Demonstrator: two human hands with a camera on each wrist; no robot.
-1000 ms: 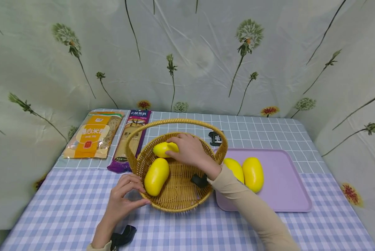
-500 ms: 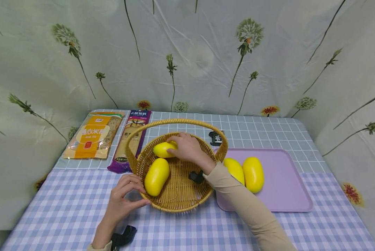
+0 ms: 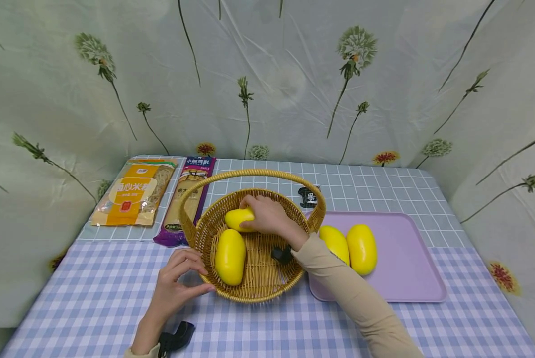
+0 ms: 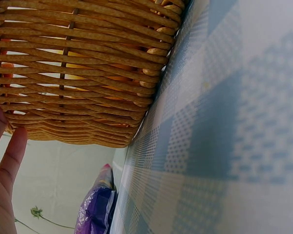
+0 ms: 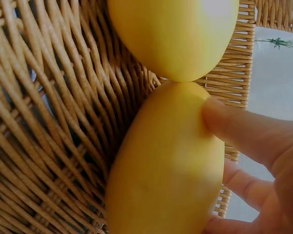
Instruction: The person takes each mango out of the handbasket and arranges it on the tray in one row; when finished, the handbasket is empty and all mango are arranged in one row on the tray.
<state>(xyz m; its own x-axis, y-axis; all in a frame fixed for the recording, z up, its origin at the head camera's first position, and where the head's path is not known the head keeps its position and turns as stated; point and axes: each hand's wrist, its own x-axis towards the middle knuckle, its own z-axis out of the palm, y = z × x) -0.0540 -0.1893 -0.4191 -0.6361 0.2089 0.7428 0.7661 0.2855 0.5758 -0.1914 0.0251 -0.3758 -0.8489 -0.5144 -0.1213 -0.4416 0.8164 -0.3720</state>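
In the head view a wicker basket (image 3: 260, 268) with a tall arched handle stands mid-table. Inside it lie two yellow mangoes. My right hand (image 3: 269, 215), reaching in under the handle, grips the farther mango (image 3: 238, 219) between thumb and fingers; part of it is hidden by the hand. The nearer mango (image 3: 230, 257) rests untouched by fingers at the left of the basket. In the right wrist view the gripped mango (image 5: 166, 165) meets the other mango (image 5: 176, 34) end to end. My left hand (image 3: 174, 283) holds the basket's left front rim.
A lilac tray (image 3: 406, 258) right of the basket bears two more mangoes, one mango (image 3: 361, 249) beside another mango (image 3: 334, 243) partly behind my sleeve. Noodle bag (image 3: 133, 194) and pasta pack (image 3: 187, 199) lie back left. A small black packet (image 3: 308, 197) lies behind the basket.
Inside the basket, both mangoes have shifted a little to the right and nearer to me, the farther one in my right hand's grip. My left hand has stayed at the rim.
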